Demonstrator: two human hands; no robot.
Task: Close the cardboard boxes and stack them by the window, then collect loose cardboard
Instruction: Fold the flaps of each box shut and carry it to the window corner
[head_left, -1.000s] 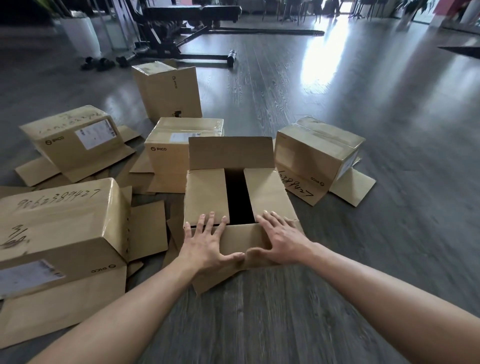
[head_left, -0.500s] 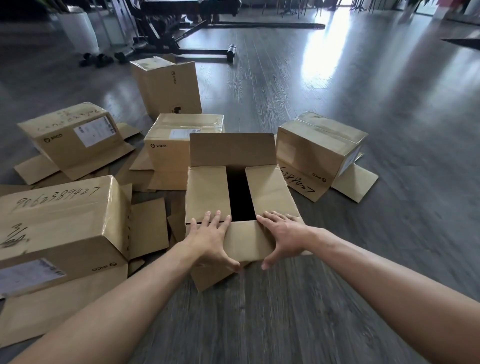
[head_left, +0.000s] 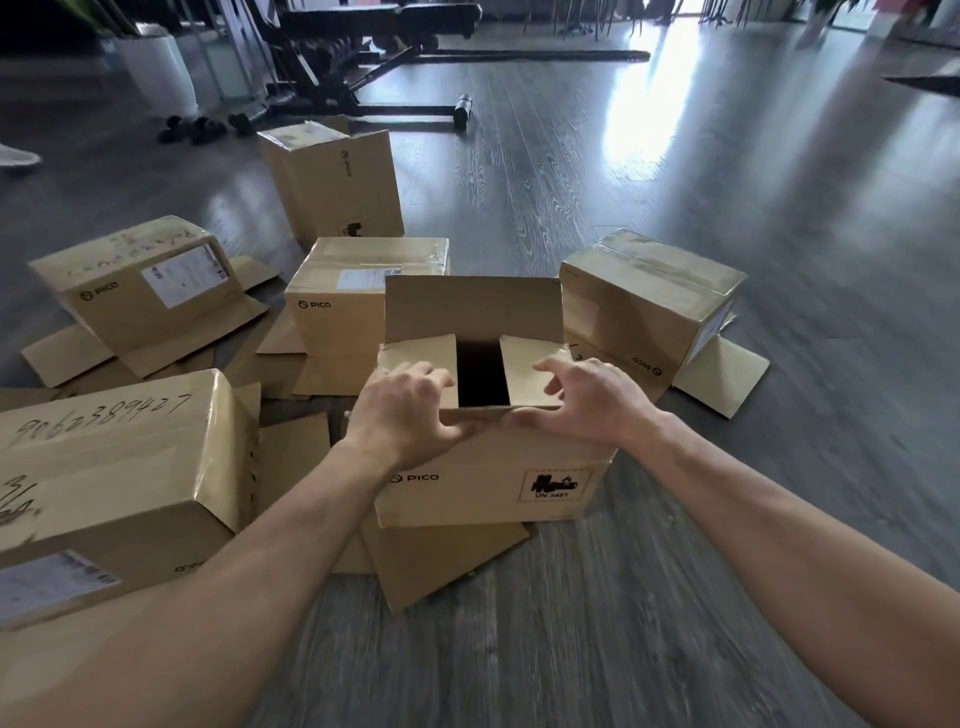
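Note:
An open PICO cardboard box (head_left: 483, 478) stands on the floor right in front of me. Its far flap stands upright and its two side flaps lie folded in, with a dark gap between them. My left hand (head_left: 405, 415) grips the near top edge at the left, fingers curled over the left side flap and thumb along the edge. At the right of that edge my right hand (head_left: 587, 405) grips too, its fingers curled over the right side flap. Under the box lies a loose cardboard sheet (head_left: 441, 561).
Several other boxes surround it: a large one (head_left: 104, 467) at the left, a labelled one (head_left: 140, 291) behind that, one (head_left: 363, 296) in the centre, an upright one (head_left: 332, 182) further back, one (head_left: 649, 296) at the right. Loose cardboard (head_left: 291, 457) lies between them. A weight bench (head_left: 363, 52) stands far back.
My hands went from lying flat on the near flap to gripping the box's near top edge with curled fingers. The box's printed front face now shows.

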